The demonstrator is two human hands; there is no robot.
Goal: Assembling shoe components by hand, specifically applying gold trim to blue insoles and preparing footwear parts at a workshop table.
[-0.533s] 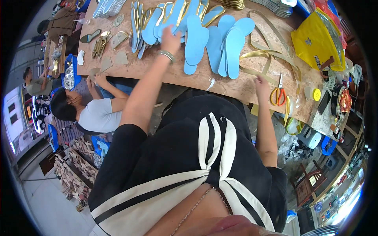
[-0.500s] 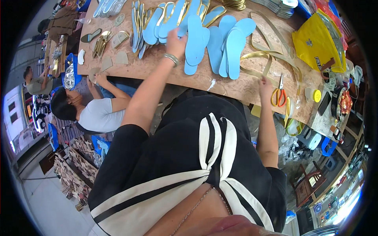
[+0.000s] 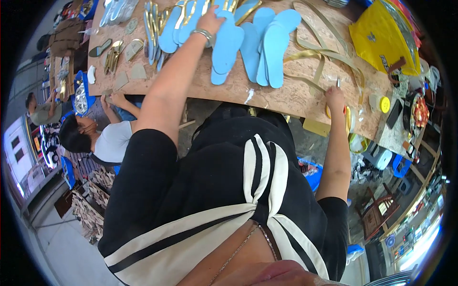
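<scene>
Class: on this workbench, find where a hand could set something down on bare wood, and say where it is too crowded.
Bare wood lies along the workbench near edge, between the blue soles and the right hand. A smaller patch lies below the left hand, beside the grey cut pieces. The far side is crowded with soles and gold straps.

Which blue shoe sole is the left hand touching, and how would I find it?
Start at the wooden table and find the fan of blue soles. The left hand, with a bracelet, rests on one sole: it lies on top, nearest the wrist.

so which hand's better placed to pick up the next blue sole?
Left, probably. The left hand already rests on the blue soles; the right hand is off by the gold strips, holding scissors.
</scene>
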